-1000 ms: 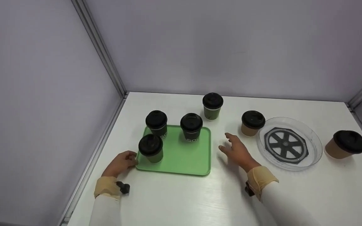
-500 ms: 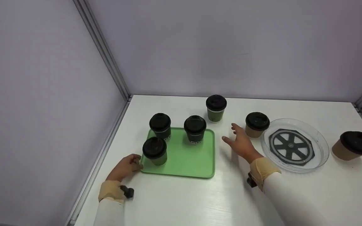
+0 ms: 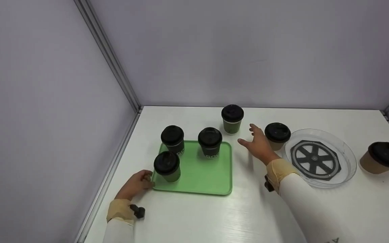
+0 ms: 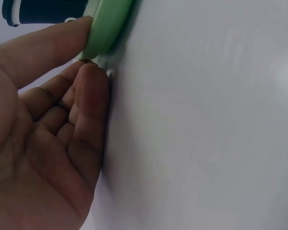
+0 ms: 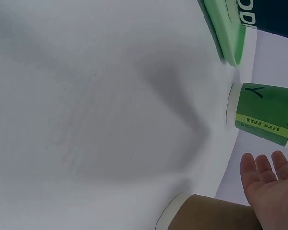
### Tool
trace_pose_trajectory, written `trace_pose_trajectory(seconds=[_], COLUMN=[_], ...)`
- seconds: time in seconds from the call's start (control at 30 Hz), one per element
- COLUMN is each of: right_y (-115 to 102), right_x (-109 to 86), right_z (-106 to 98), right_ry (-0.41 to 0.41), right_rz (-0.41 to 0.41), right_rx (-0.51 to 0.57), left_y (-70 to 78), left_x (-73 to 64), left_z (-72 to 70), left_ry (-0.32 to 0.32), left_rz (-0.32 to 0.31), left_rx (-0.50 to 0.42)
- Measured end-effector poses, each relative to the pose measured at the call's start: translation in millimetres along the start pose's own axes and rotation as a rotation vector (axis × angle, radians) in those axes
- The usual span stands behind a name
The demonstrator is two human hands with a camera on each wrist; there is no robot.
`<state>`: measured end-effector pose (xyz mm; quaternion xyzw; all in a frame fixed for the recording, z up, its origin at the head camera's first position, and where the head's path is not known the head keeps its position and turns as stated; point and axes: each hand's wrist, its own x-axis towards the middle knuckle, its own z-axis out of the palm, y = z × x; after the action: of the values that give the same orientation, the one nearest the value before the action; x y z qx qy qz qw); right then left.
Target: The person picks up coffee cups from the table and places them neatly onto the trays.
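My left hand [image 3: 134, 185] is at the near left corner of the green tray [image 3: 203, 179]; in the left wrist view its thumb [image 4: 62, 40] lies on the rim and curled fingers meet the edge from below, pinching it. Three black-lidded paper cups stand on the tray: a green cup [image 3: 171, 176] near that hand, a dark cup [image 3: 176, 146] behind it and another dark cup [image 3: 210, 150] to the right. My right hand [image 3: 259, 145] is in the air, fingers spread and holding nothing. It is between a green cup [image 5: 264, 110] beyond the tray and a brown cup [image 3: 276, 145].
A clear round dish [image 3: 348, 175] with a dark spoked pattern stands right of the brown cup. Farther right is another brown cup [image 3: 375, 164] with a black lid. Grey wall panels [image 3: 248, 54] border the white table [image 3: 194, 219] at the back and sides.
My right hand has moved forward, away from me, toward the green cup behind the tray. My left hand has stayed at the tray's corner. The head view has shifted slightly.
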<state>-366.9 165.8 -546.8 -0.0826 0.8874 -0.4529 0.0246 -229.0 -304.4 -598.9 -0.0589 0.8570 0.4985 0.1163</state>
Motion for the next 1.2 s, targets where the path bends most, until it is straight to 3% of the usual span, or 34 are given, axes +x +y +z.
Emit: trace_pose_trajectory(seconds=[0.47,0.87,1.2], right_y=[-6.8,-19.8,-19.6], right_x=[26.5,50.2,64.6], right_z=[-21.0,-7.4,-8.8], right_ry=[0.052,0.073,0.076], right_rz=[0.013,0.007,0.021], right_rx=[-0.057,-0.038,-0.095], left_y=[-3.8,-11.0,-4.7], left_x=[11.4,4.2,11.4], left_z=[3.8,-2.0,3.6], left_ry=[-0.029,0.012,0.027], left_rz=[0.028,-0.002,-0.016], left_rx=[0.049,0.052,0.065])
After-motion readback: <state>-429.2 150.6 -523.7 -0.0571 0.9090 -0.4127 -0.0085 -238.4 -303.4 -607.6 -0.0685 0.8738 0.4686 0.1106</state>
